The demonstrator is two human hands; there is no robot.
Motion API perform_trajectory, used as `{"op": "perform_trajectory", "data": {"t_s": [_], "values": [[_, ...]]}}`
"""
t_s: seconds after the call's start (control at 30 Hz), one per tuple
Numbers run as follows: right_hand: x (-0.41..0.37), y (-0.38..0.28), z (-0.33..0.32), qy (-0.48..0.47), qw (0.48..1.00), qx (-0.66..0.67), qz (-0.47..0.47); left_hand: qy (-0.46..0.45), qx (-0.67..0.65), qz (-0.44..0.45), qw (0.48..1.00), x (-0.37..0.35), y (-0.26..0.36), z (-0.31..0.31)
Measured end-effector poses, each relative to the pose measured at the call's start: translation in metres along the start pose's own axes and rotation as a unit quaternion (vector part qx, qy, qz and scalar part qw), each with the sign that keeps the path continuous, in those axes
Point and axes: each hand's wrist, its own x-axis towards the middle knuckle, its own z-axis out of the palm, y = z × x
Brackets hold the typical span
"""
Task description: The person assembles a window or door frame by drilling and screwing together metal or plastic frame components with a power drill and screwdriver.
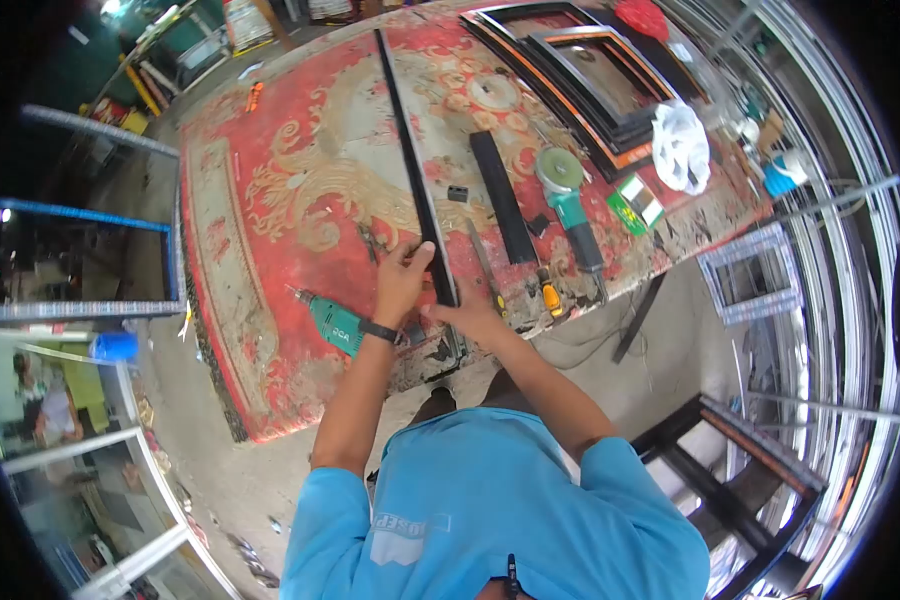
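Note:
A long, narrow black metal profile (410,150) lies lengthwise across the carpet-covered table, its near end toward my body. My left hand (402,282), with a dark band at the wrist, grips the profile's left side close to that end, fingers closed against it. At the very end my right hand (467,320) is closed around the tip, some of its fingers hidden. A green power drill (334,324) rests just left of my left wrist. Right of the profile are a small black block (458,193), a thin file-like tool (487,268) and a wide black strip (502,197).
A green angle grinder (570,212), a yellow-handled tool (550,294) and a green box (635,204) lie to the right. Black and orange frames (610,160) and a white plastic bag (680,147) sit behind them. Metal profiles (850,300) line the right side; glazed frames stand left.

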Motion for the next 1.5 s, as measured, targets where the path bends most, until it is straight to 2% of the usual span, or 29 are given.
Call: {"op": "perform_trajectory", "data": {"t_s": [0.1, 0.13, 0.23, 0.27, 0.37, 0.4, 0.43, 0.47, 0.53, 0.57, 0.6, 0.67, 0.7, 0.73, 0.77, 0.83, 0.87, 0.9, 0.97, 1.03, 1.07, 1.17, 1.2, 1.3, 1.33, 1.43, 1.47, 1.5], "values": [[0.008, 0.005, -0.029, -0.042, 0.989, 0.112, 0.088, 0.01, -0.046, 0.029, 0.998, -0.013, 0.001, -0.011], [-0.001, -0.023, -0.039, -0.073, 0.976, 0.162, 0.128, 0.031, 0.121, 0.119, 0.985, -0.016, -0.001, -0.009], [-0.004, -0.041, -0.047, -0.124, 0.963, 0.209, 0.113, 0.065, 0.217, 0.237, 0.945, -0.024, 0.004, 0.027], [-0.012, -0.05, -0.047, -0.134, 0.971, 0.174, 0.095, 0.025, 0.179, 0.205, 0.962, -0.026, 0.011, 0.033], [-0.03, -0.079, -0.067, -0.188, 0.982, 0.009, -0.003, 0.141, 0.296, 0.328, 0.886, -0.014, 0.015, 0.039], [-0.038, -0.079, -0.07, -0.175, 0.981, -0.084, 0.021, 0.1, 0.178, 0.268, 0.941, -0.018, 0.019, 0.043], [-0.041, -0.077, -0.077, -0.215, 0.973, -0.075, 0.017, 0.074, 0.037, 0.202, 0.976, -0.023, 0.024, 0.047], [-0.04, -0.076, -0.085, -0.257, 0.964, -0.066, 0.011, 0.07, -0.094, 0.135, 0.984, -0.028, 0.028, 0.051], [-0.024, -0.075, -0.108, -0.307, 0.951, -0.021, 0.029, 0.119, -0.058, 0.206, 0.97, -0.036, 0.032, 0.059], [-0.005, -0.063, -0.121, -0.234, 0.971, -0.012, 0.047, 0.164, 0.188, 0.354, 0.901, -0.034, 0.014, 0.057], [0.02, -0.041, -0.134, -0.16, 0.985, -0.004, 0.067, 0.201, 0.178, 0.323, 0.908, -0.042, 0.008, 0.056], [0.083, 0.019, -0.174, 0.031, 0.986, -0.141, -0.085, 0.214, 0.051, 0.323, 0.92, -0.069, 0.034, 0.068], [0.112, 0.047, -0.189, 0.118, 0.972, -0.18, -0.096, 0.236, 0.039, 0.3, 0.924, -0.091, 0.055, 0.074], [0.107, 0.031, -0.195, 0.159, 0.953, -0.253, -0.049, 0.248, 0.116, 0.28, 0.92, -0.105, 0.05, 0.062], [0.119, 0.045, -0.202, 0.143, 0.94, -0.303, -0.063, 0.258, 0.192, 0.257, 0.911, -0.116, 0.042, 0.047], [0.131, 0.054, -0.2, 0.11, 0.906, -0.398, -0.089, 0.278, 0.06, 0.267, 0.921, -0.126, 0.034, 0.049], [0.135, 0.061, -0.197, 0.113, 0.885, -0.451, -0.008, 0.303, -0.005, 0.258, 0.917, -0.128, 0.032, 0.048], [0.133, 0.054, -0.19, 0.109, 0.865, -0.49, 0.0, 0.327, -0.07, 0.249, 0.909, -0.128, 0.038, 0.048], [0.133, 0.047, -0.178, 0.102, 0.82, -0.563, 0.016, 0.323, -0.143, 0.338, 0.872, -0.131, 0.058, 0.044], [0.141, 0.053, -0.18, 0.093, 0.816, -0.57, 0.005, 0.373, -0.151, 0.352, 0.845, -0.142, 0.079, 0.038], [0.148, 0.055, -0.185, 0.091, 0.813, -0.575, -0.001, 0.338, -0.166, 0.417, 0.827, -0.147, 0.095, 0.036], [0.166, 0.051, -0.208, 0.001, 0.916, -0.399, 0.029, 0.394, -0.146, 0.491, 0.763, -0.155, 0.153, 0.039], [0.167, 0.057, -0.208, -0.018, 0.989, -0.147, 0.023, 0.396, -0.144, 0.508, 0.751, -0.154, 0.165, 0.032], [0.135, -0.004, -0.21, -0.059, 0.979, 0.087, 0.177, 0.389, -0.203, 0.537, 0.72, -0.147, 0.2, 0.01], [0.128, -0.007, -0.207, -0.068, 0.972, 0.153, 0.163, 0.393, -0.203, 0.554, 0.705, -0.145, 0.212, 0.003], [0.098, -0.025, -0.202, -0.097, 0.961, 0.23, 0.117, 0.374, -0.175, 0.613, 0.674, -0.158, 0.254, -0.02], [0.092, -0.024, -0.207, -0.121, 0.952, 0.249, 0.129, 0.388, -0.196, 0.612, 0.661, -0.168, 0.269, -0.02], [0.087, -0.02, -0.208, -0.107, 0.959, 0.24, 0.106, 0.374, -0.169, 0.608, 0.68, -0.185, 0.277, -0.029]]}}
